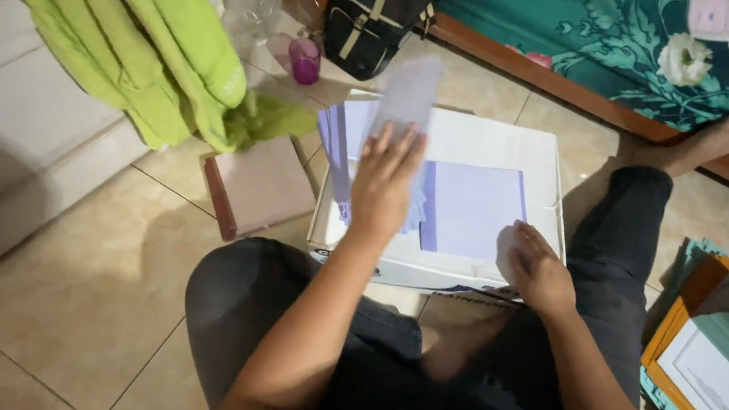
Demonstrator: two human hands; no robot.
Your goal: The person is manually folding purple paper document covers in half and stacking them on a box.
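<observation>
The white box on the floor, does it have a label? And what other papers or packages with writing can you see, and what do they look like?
White box: flat cardboard, between the knees, dark printed strip on its front edge.
Pale sheets: lavender-white rectangles on the box; left hand lifts one, right hand presses the corner.
Folder stack: right side, teal and orange, printed white page on top.

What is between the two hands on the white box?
In the head view, a pale lavender sheet lies flat on the white box, between the left hand and the right hand, whose fingers touch its corner.
</observation>
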